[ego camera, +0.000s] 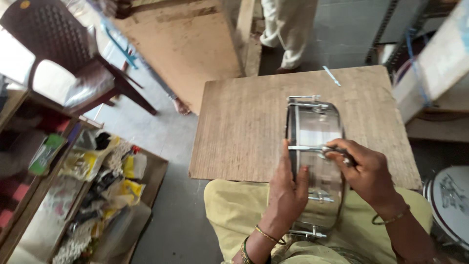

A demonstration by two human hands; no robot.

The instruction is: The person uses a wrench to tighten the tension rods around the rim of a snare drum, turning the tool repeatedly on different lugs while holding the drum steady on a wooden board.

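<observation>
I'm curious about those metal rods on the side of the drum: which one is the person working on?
The middle rod, which the right hand pinches at its end. The rods at the far end and near the lap are untouched.
</observation>
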